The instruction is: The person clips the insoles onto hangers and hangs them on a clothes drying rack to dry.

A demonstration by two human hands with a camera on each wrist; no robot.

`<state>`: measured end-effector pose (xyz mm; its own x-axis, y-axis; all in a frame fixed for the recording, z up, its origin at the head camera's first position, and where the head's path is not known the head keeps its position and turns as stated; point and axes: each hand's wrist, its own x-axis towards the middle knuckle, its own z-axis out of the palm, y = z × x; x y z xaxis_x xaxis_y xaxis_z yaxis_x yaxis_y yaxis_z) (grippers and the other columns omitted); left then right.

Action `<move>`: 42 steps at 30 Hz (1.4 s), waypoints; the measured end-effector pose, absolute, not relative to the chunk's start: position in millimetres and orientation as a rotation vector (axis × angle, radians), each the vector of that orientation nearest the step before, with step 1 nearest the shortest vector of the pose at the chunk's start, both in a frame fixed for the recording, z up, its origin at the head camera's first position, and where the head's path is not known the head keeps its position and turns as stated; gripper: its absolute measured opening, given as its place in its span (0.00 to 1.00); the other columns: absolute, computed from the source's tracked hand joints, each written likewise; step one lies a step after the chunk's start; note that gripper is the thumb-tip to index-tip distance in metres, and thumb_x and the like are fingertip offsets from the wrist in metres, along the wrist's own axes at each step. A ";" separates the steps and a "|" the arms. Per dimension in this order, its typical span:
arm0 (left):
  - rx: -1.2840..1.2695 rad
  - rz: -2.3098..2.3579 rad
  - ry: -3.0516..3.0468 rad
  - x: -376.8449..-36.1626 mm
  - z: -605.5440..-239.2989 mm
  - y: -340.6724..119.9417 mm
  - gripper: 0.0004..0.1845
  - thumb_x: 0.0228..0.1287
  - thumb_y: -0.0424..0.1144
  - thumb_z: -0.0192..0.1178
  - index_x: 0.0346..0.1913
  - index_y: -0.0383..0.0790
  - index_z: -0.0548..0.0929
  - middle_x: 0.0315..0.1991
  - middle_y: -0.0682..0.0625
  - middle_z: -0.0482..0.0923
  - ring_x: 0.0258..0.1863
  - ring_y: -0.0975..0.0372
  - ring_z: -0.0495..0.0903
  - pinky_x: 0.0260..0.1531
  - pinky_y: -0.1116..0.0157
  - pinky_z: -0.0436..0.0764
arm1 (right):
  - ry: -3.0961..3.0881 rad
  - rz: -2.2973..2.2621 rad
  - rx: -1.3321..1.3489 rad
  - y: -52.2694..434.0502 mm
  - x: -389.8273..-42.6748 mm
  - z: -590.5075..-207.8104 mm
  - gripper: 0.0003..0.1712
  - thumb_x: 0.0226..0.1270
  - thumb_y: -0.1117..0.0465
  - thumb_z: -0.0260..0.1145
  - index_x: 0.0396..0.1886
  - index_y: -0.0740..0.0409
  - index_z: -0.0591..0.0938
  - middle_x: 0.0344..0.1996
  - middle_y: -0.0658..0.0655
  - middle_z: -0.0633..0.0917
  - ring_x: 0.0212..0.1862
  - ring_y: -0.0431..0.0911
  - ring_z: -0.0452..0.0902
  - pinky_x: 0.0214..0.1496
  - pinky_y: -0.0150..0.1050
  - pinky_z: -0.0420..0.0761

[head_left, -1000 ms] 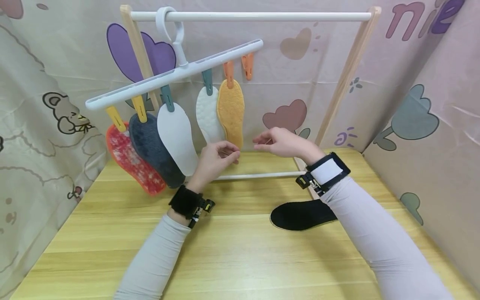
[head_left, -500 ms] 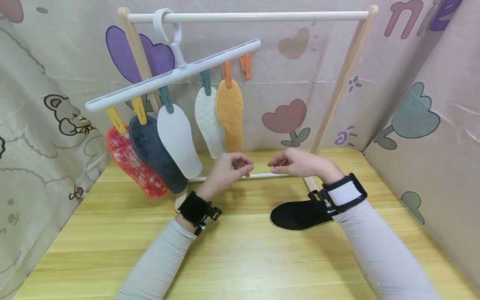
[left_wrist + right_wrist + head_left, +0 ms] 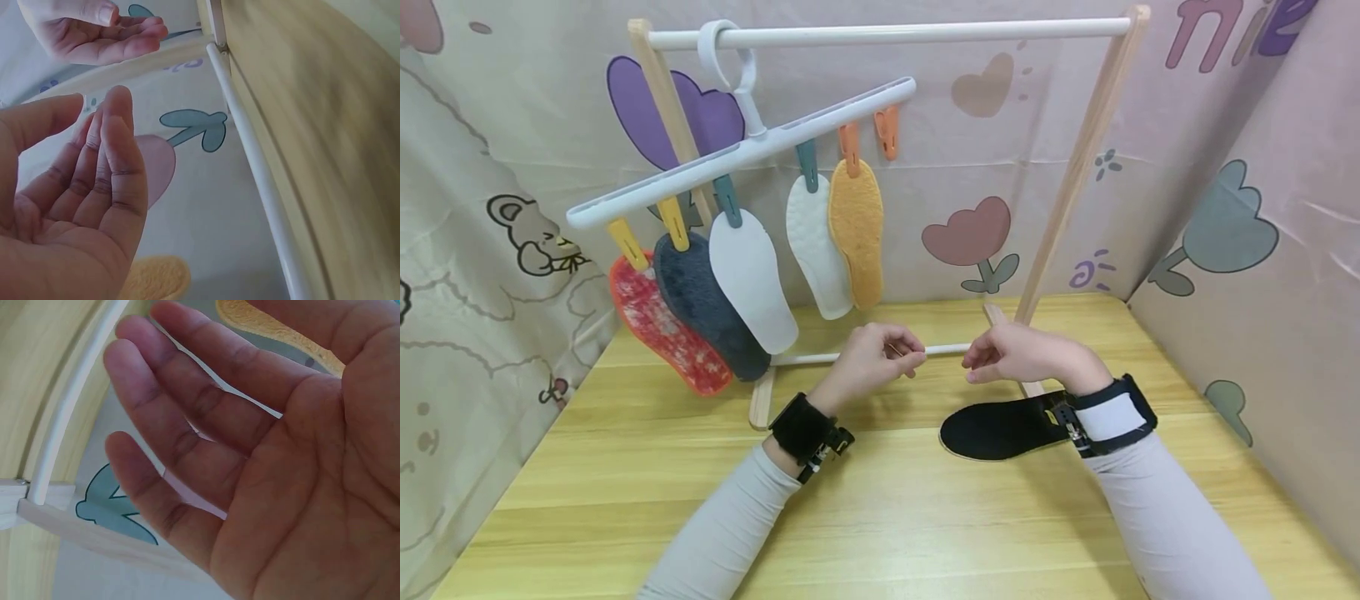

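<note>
- Left hand: fingers loosely bent and side by side, pinching nothing; palm empty in the wrist view.
- Right hand: fingers slightly spread and relaxed, also empty.
- Both hands hover over the white lower rod of the drying rack, facing each other, apart.
- A black insole lies flat on the wooden table, at about five o'clock from the right hand, just beside that wrist.
- At eleven o'clock hangs a clip hanger; the orange end clip looks free.
- Likely best: pinch the insole by one end, keeping the tip clear for the clip.
</note>
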<state>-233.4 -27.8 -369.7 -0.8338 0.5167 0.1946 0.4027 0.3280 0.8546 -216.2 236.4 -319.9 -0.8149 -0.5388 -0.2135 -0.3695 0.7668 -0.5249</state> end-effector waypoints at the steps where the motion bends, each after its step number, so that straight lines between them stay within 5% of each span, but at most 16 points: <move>1: 0.857 1.531 2.457 -232.5 -370.4 -26.8 0.02 0.72 0.34 0.71 0.41 0.39 0.90 0.33 0.47 0.91 0.34 0.46 0.92 0.30 0.68 0.85 | 2.605 -0.672 -0.675 237.6 -215.0 -321.5 0.15 0.75 0.58 0.72 0.52 0.66 0.88 0.42 0.53 0.92 0.47 0.43 0.87 0.57 0.47 0.87; 11: 0.911 1.481 2.401 -228.3 -376.0 -17.9 0.03 0.72 0.33 0.70 0.40 0.36 0.89 0.35 0.36 0.90 0.36 0.40 0.90 0.29 0.72 0.81 | 2.581 -0.648 -0.675 247.7 -206.7 -331.5 0.14 0.70 0.62 0.77 0.49 0.68 0.88 0.37 0.52 0.90 0.39 0.41 0.83 0.48 0.39 0.86; 17: 0.965 1.443 2.373 -225.0 -381.5 -12.3 0.02 0.71 0.32 0.70 0.39 0.35 0.89 0.30 0.40 0.89 0.33 0.40 0.90 0.26 0.73 0.78 | 2.556 -0.656 -0.612 252.3 -205.6 -335.8 0.16 0.67 0.62 0.78 0.49 0.67 0.88 0.37 0.52 0.90 0.39 0.41 0.82 0.47 0.38 0.85; 29: 0.977 1.263 2.396 -217.0 -392.9 -2.5 0.03 0.70 0.35 0.72 0.36 0.41 0.89 0.30 0.44 0.90 0.27 0.56 0.89 0.25 0.73 0.78 | 2.532 -0.671 -0.574 258.1 -204.7 -345.9 0.12 0.67 0.64 0.78 0.46 0.66 0.89 0.37 0.53 0.91 0.39 0.40 0.85 0.48 0.39 0.87; 35: 1.001 1.209 2.415 -212.7 -393.9 0.4 0.04 0.70 0.36 0.73 0.35 0.42 0.90 0.30 0.44 0.91 0.26 0.53 0.90 0.24 0.73 0.78 | 2.547 -0.621 -0.599 259.2 -206.8 -351.6 0.07 0.67 0.65 0.78 0.42 0.62 0.91 0.34 0.50 0.91 0.36 0.38 0.83 0.44 0.35 0.85; 42: 0.978 1.189 2.395 -211.6 -397.9 4.6 0.03 0.69 0.35 0.73 0.36 0.42 0.90 0.29 0.49 0.90 0.23 0.67 0.83 0.27 0.72 0.79 | 2.575 -0.594 -0.580 261.9 -210.4 -359.4 0.09 0.65 0.66 0.79 0.43 0.63 0.91 0.34 0.50 0.91 0.36 0.38 0.84 0.43 0.35 0.85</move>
<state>-211.6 4.6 -397.9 -0.7259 0.6868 0.0367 0.4444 0.4277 0.7871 -210.4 261.9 -359.4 -0.8189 -0.4817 -0.3120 -0.2962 0.8204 -0.4891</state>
